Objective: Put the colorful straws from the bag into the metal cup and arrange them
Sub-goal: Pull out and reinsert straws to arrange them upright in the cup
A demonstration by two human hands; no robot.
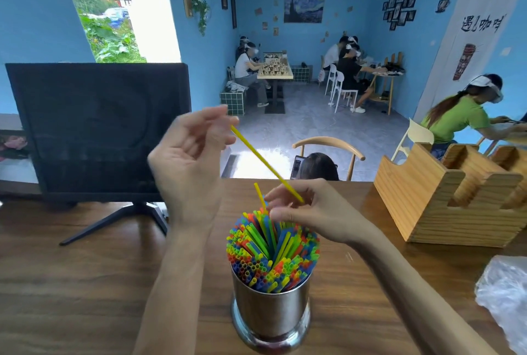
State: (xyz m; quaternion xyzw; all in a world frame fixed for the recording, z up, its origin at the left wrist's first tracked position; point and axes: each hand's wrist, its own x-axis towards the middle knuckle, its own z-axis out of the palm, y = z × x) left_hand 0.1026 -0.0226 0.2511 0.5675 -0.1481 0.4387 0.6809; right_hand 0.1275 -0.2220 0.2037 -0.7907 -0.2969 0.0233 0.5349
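A metal cup (271, 309) stands on the wooden table at the front centre, packed with several colourful straws (273, 252) in green, blue, orange and yellow. My left hand (188, 160) is raised above and left of the cup, its fingertips pinching the upper end of a yellow straw (262, 160) that slants down to the right. My right hand (310, 209) hovers just over the cup's far side and pinches the lower end of the same straw. Another yellow straw (260, 198) sticks up from the bundle beside my right fingers. The clear plastic bag (504, 297) lies at the table's right edge.
A black monitor (99, 129) on a stand occupies the table's left rear. A wooden compartment holder (445, 198) sits at the right rear. Beyond the table edge is a wooden chair (328, 146) with a seated person; other people sit at tables further back.
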